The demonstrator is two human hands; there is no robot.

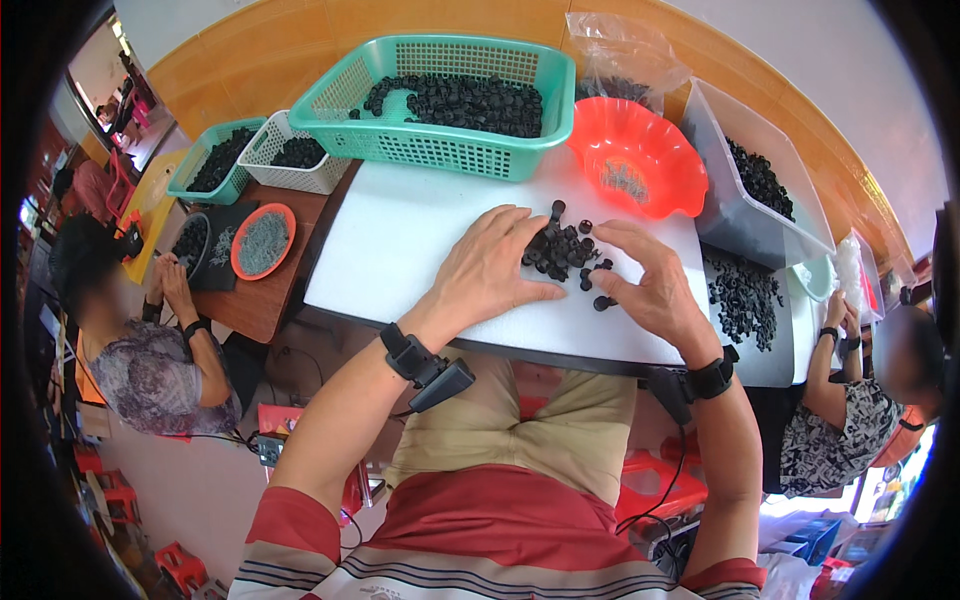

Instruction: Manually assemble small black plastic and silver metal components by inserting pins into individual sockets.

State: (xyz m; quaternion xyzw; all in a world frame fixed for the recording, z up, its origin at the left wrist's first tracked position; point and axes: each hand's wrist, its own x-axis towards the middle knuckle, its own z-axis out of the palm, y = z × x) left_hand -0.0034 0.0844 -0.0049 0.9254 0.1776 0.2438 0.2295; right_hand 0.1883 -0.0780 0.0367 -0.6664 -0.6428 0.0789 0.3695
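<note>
A small pile of black plastic parts (pixel 558 250) lies on the white foam board (pixel 390 235) in front of me. My left hand (pixel 488 262) rests at the pile's left side, fingers stretched out and thumb apart, its fingertips touching the parts. On the other side my right hand (pixel 655 285) is spread, with fingers and thumb apart beside a few loose pieces. The two hands cup the pile between them. Neither one visibly grips a piece, though the left palm's underside is hidden.
Behind the board stand a green basket (pixel 440 160) of black parts, a red scalloped bowl (pixel 640 190) with small metal pieces, and a clear bin (pixel 735 220). More black parts (pixel 745 305) lie at right. Co-workers sit left (pixel 160 370) and right (pixel 850 410).
</note>
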